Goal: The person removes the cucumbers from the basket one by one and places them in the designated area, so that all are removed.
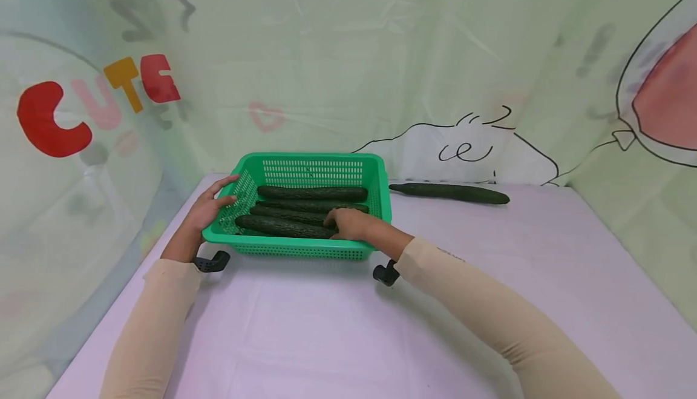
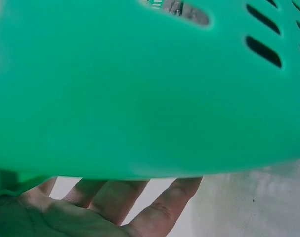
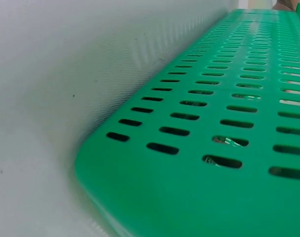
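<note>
A green plastic basket (image 1: 305,246) with slotted walls stands on the table, with several dark green cucumbers (image 1: 312,193) lying lengthwise inside. My left hand (image 1: 209,206) grips the basket's left rim, the thumb over the edge; in the left wrist view its fingers (image 2: 162,205) show beyond the basket's green side. Reaching over the front right rim, my right hand (image 1: 354,224) has its curled fingers at the right end of the front cucumber (image 1: 280,226) and pinches it; the fingertips are partly hidden. The right wrist view shows only the basket's slotted outer wall (image 3: 199,133) near the tabletop.
One more cucumber (image 1: 452,193) lies on the table to the right of the basket, near the back edge. A pale tablecloth (image 1: 321,326) covers the table. Behind it hangs a printed curtain (image 1: 305,60) with letters and drawings.
</note>
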A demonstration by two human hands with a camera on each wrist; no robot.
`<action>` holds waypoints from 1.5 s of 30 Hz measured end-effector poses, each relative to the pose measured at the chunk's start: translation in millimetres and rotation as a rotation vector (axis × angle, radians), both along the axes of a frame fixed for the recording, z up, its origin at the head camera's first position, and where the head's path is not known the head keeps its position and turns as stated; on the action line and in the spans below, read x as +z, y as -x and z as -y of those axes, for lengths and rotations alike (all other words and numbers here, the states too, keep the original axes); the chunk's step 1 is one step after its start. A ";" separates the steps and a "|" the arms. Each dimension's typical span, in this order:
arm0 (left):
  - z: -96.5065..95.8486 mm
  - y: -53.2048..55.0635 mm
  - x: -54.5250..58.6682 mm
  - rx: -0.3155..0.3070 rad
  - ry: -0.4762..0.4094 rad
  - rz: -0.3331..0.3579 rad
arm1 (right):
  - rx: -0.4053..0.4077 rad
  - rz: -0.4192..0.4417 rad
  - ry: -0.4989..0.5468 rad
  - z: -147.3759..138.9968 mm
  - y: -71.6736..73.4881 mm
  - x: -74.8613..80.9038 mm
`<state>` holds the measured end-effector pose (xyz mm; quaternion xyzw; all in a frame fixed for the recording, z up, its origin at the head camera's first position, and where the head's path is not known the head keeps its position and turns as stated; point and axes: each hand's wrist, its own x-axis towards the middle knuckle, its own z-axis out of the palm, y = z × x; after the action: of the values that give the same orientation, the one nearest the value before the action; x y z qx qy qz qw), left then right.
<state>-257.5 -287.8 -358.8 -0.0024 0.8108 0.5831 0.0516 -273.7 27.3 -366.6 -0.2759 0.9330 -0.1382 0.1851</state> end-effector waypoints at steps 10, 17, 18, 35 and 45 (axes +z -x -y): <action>3.0 0.1 -0.7 -0.001 0.009 -0.006 | -0.007 -0.031 -0.008 0.9 0.8 2.0; 13.0 13.8 -15.5 0.007 0.051 -0.022 | 0.011 -0.084 0.036 0.4 1.5 0.8; 14.9 16.3 -18.8 0.009 0.050 -0.022 | 0.009 -0.081 0.039 0.4 1.2 1.0; 9.8 13.5 -15.4 0.013 0.017 -0.012 | -0.006 0.010 0.052 0.7 -2.8 3.5; 0.5 2.4 -1.3 0.006 -0.023 0.027 | 0.049 -0.078 0.134 -1.2 -2.3 -0.1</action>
<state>-259.9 -288.3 -360.1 -0.0121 0.8034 0.5922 0.0606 -271.4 28.5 -366.7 -0.3155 0.9212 -0.1850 0.1331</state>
